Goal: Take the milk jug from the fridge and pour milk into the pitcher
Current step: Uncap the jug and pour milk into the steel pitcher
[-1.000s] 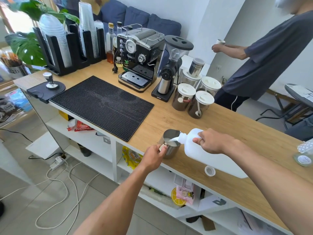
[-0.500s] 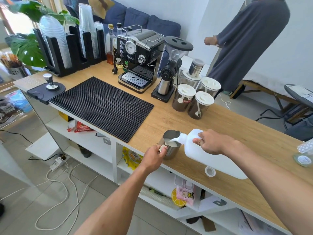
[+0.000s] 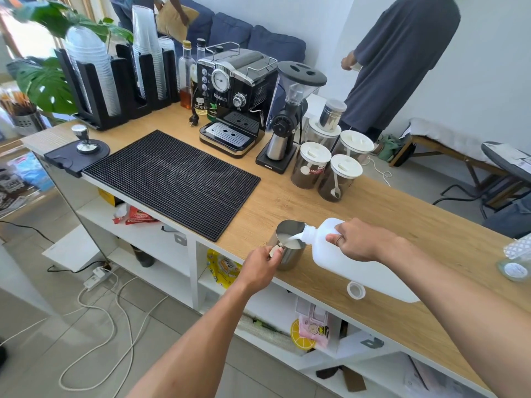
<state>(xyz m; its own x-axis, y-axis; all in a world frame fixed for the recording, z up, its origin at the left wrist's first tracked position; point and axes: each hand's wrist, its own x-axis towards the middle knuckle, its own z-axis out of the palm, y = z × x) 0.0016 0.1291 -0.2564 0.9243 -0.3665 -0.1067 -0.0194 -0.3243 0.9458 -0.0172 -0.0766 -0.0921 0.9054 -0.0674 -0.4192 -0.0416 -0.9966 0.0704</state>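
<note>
You were well into the pour. The milk jug (image 3: 344, 265) was out of the fridge and uncapped. Its cap (image 3: 355, 290) lay on the wooden counter (image 3: 402, 219) just beside it, near the front edge. Your right hand (image 3: 359, 239) was curled round the jug's handle and held it tipped over, neck at the rim of the pitcher (image 3: 290, 259), with a white stream running in. The pitcher stood on the counter near the front edge, with milk covering its bottom. I judged it part-filled, though the level was hard to read. Your left hand (image 3: 263, 267) gripped the pitcher's handle to steady it. What was left, by my reckoning, was to stop at the level you wanted, right the jug, and probably recap it.
</note>
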